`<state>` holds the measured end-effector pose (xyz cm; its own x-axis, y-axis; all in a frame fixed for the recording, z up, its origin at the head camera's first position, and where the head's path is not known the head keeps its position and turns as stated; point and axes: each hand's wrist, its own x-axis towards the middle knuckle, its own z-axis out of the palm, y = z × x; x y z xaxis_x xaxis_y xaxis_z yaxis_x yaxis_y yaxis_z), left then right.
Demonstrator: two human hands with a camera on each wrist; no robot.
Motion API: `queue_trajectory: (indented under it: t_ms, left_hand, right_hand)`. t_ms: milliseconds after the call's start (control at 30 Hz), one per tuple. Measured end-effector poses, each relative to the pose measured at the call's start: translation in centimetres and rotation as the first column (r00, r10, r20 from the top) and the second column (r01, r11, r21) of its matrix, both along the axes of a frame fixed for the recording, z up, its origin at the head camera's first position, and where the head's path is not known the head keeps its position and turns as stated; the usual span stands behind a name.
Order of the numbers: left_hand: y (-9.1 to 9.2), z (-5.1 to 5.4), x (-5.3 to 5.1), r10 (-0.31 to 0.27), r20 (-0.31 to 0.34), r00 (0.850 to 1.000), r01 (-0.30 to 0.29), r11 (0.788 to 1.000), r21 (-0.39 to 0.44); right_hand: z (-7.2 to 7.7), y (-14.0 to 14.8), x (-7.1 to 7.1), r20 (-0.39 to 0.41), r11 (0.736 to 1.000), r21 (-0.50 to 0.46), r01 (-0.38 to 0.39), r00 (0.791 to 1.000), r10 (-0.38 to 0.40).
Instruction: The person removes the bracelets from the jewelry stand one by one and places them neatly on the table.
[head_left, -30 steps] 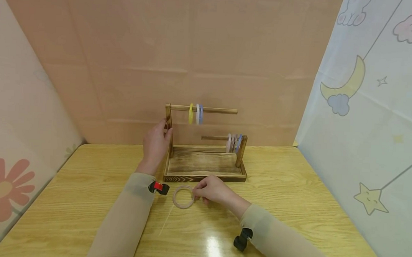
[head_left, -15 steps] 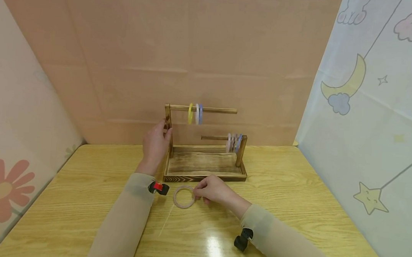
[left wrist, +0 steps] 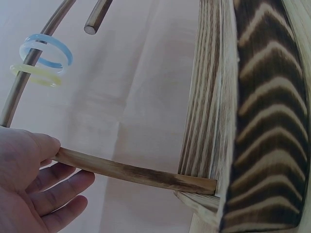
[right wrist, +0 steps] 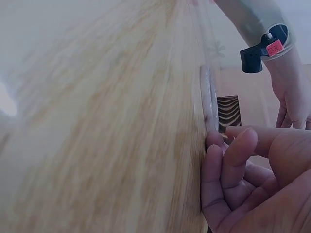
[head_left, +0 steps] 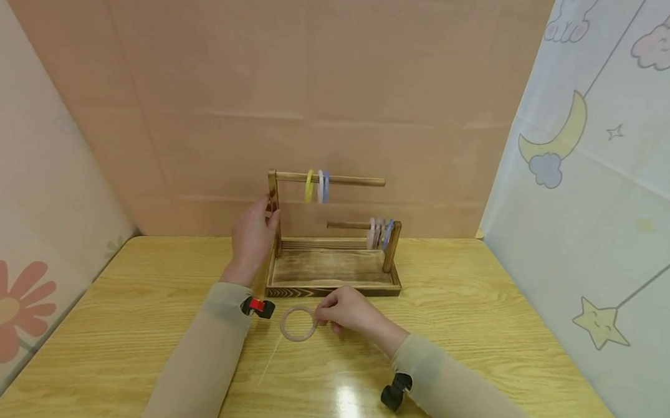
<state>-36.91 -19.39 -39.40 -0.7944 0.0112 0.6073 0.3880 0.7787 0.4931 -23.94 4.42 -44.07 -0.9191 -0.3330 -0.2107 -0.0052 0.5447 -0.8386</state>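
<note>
Grip on the right is a fine pinch: the right hand (head_left: 350, 308) has thumb and fingertips drawn together at the right edge of a pale ring (head_left: 298, 339), though the exact contact is partly hidden. Meanwhile the left hand (head_left: 252, 236) holds the upright post (left wrist: 136, 174) near its top, thumb on one side and fingers loosely bent behind. That ring lies about flat on the tabletop (head_left: 476, 315), just in front of the wooden rack (head_left: 331, 292).

Done well, I judge, this calls for a light hold on the very edge — smooth, slim and stiff, the ring could slip or skid if squeezed off-centre. Steady, gentle pressure on the post should be enough; a hard pull might tip the rack.

Scorched wood shows bold chevron grain along the tray's front, and the round upper rod (head_left: 358, 181) carries a yellow ring (head_left: 309, 186), a white one and a blue one — glossy, partly translucent. More rings crowd the lower rod (head_left: 345, 225), against its post.
</note>
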Motion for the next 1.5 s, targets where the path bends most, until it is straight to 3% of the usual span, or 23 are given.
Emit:
queue_trajectory:
  t_ms: [300,567,833,1033,1367,1500]
  left_hand:
    - [0.1,0.0,0.1,-0.007,-0.025,1.0,0.006,1.0,-0.013]
    - [0.1,0.0,0.1,0.003,-0.013,1.0,-0.003,1.0,-0.01]
    - [0.1,0.1,0.1,-0.009,-0.028,1.0,0.008,1.0,-0.013]
    - [0.1,0.0,0.1,-0.004,0.009,1.0,0.004,1.0,0.011]
    - [-0.1,-0.1,-0.1,-0.01,0.008,1.0,0.01,1.0,0.016]
    - [-0.1,-0.2,-0.2,-0.005,0.004,1.0,0.005,1.0,0.007]
  right_hand:
    - [0.3,0.2,0.3,-0.014,1.0,-0.007,0.027,1.0,-0.028]
    - [2.6,0.7,0.4,-0.146,0.997,-0.028,0.068,0.987,-0.071]
    - [6.4,1.2,0.3,-0.323,0.984,-0.049,0.168,0.93,-0.175]
    - [8.4,1.6,-0.4,-0.44,0.98,-0.079,0.181,0.876,-0.197]
    - [10.6,1.8,-2.3,-0.544,0.971,-0.122,0.206,0.804,-0.239]
    - [11.6,1.6,-3.1,-0.553,0.964,-0.144,0.226,0.789,-0.267]
